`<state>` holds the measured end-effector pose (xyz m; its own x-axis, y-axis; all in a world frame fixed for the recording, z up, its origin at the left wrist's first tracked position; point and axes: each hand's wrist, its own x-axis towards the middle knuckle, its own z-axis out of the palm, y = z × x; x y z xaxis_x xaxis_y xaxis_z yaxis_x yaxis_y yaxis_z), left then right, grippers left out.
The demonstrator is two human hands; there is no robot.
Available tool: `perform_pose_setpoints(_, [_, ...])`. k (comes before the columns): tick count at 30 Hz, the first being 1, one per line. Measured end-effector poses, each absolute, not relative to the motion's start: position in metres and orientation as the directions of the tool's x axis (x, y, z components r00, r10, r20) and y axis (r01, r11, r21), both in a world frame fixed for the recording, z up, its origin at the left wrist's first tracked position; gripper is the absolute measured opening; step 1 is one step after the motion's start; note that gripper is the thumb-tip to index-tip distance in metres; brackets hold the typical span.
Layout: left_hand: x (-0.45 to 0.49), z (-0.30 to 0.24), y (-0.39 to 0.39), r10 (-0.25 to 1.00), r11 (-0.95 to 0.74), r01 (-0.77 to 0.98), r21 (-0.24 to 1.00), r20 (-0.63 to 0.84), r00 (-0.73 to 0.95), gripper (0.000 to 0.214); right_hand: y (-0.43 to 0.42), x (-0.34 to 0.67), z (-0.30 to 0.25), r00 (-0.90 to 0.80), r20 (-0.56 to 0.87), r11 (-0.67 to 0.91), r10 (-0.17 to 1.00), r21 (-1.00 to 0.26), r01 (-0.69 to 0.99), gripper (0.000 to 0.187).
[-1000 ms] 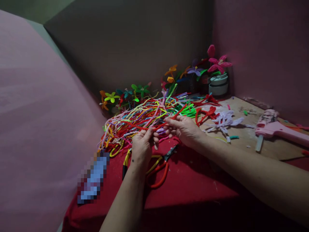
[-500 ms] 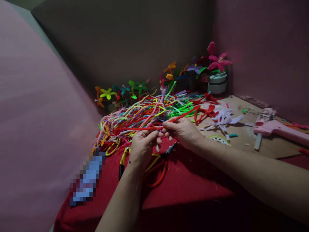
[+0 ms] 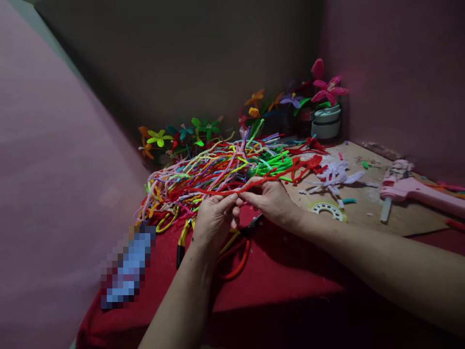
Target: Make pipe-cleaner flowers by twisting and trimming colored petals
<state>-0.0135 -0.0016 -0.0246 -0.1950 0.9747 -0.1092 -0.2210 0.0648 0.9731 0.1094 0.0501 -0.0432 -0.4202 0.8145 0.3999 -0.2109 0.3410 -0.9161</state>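
Note:
Between both hands runs a red pipe cleaner (image 3: 214, 192), stretched roughly level in front of the heap. My left hand (image 3: 214, 215) pinches it with thumb and fingers. Close beside it, my right hand (image 3: 274, 201) grips the same fuzzy red length, whose far part leads up right toward looped red pieces (image 3: 308, 166). Behind the hands lies a large pile of multicoloured pipe cleaners (image 3: 203, 167). Below them, partly covered by my left hand and wrist, are red-handled scissors (image 3: 241, 264) and yellow-and-black pliers (image 3: 181, 247).
A pink glue gun (image 3: 417, 189) rests on a board (image 3: 392, 223) at the right, near lilac pipe-cleaner pieces (image 3: 334, 177) and a tape roll (image 3: 329, 209). Pipe-cleaner flowers (image 3: 160, 138) line the back. A blurred blue item (image 3: 131, 266) lies on the red cloth (image 3: 283, 286) at left.
My right hand has shifted slightly left and its fingers have closed in nearer my left hand along the red pipe cleaner. The whole view has moved a little, uncovering more of the tape roll.

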Motion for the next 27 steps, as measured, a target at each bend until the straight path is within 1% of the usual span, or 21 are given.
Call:
perform_pose_setpoints(2, [-0.013,-0.025,-0.002,0.977,0.088,-0.207,0.974,-0.125,-0.174,0.018,0.049,0.109,-0.046,-0.385,0.502,0.49,0.775,-0.861,-0.136,0.008])
perform_pose_setpoints(5, [-0.014,-0.028,-0.002,0.984,0.089,-0.185,0.979,-0.115,-0.136,0.017,0.048,0.109,-0.052,-0.368,0.579,0.631,0.728,-0.775,0.028,0.012])
perform_pose_setpoints(7, [-0.015,-0.03,-0.001,0.982,0.117,-0.187,0.975,-0.141,-0.122,0.017,0.049,0.109,-0.054,-0.367,0.658,0.741,0.658,-0.654,0.154,0.011])
perform_pose_setpoints(9, [-0.016,-0.031,0.0,0.976,0.163,-0.208,0.964,-0.189,-0.112,0.015,0.05,0.111,-0.054,-0.404,0.727,0.831,0.556,-0.503,0.238,0.011])
perform_pose_setpoints(11, [-0.018,-0.033,0.001,0.971,0.181,-0.254,0.95,-0.214,-0.109,0.012,0.05,0.112,-0.054,-0.462,0.755,0.885,0.465,-0.376,0.275,0.013])
perform_pose_setpoints(13, [-0.019,-0.034,0.002,0.97,0.181,-0.309,0.933,-0.222,-0.1,0.009,0.05,0.114,-0.053,-0.504,0.766,0.915,0.398,-0.289,0.283,0.016])
perform_pose_setpoints(15, [-0.018,-0.033,0.002,0.968,0.189,-0.328,0.926,-0.232,-0.098,0.008,0.049,0.115,-0.054,-0.524,0.777,0.931,0.349,-0.226,0.286,0.018])
perform_pose_setpoints(17, [-0.017,-0.032,0.001,0.965,0.2,-0.291,0.935,-0.24,-0.107,0.009,0.049,0.115,-0.054,-0.524,0.786,0.936,0.328,-0.195,0.293,0.018])
perform_pose_setpoints(19, [-0.015,-0.029,-0.001,0.964,0.2,-0.22,0.955,-0.232,-0.13,0.01,0.049,0.115,-0.055,-0.509,0.792,0.933,0.338,-0.209,0.294,0.019])
perform_pose_setpoints(21, [-0.014,-0.026,-0.004,0.967,0.195,-0.171,0.966,-0.219,-0.132,0.011,0.048,0.115,-0.053,-0.455,0.796,0.912,0.4,-0.297,0.282,0.017])
perform_pose_setpoints(22, [-0.015,-0.025,-0.005,0.971,0.182,-0.16,0.97,-0.203,-0.13,0.011,0.049,0.114,-0.051,-0.414,0.784,0.885,0.462,-0.381,0.266,0.016])
perform_pose_setpoints(24, [-0.017,-0.023,-0.006,0.979,0.141,-0.154,0.978,-0.161,-0.123,0.011,0.049,0.114,-0.046,-0.335,0.7,0.773,0.63,-0.607,0.185,0.013])
perform_pose_setpoints(26, [-0.019,-0.023,-0.007,0.983,0.118,-0.136,0.984,-0.135,-0.123,0.014,0.05,0.114,-0.041,-0.32,0.538,0.576,0.78,-0.816,0.034,0.013])
perform_pose_setpoints(27, [-0.02,-0.023,-0.007,0.984,0.117,-0.129,0.985,-0.133,-0.122,0.015,0.051,0.114,-0.038,-0.335,0.454,0.467,0.825,-0.883,-0.046,0.013])
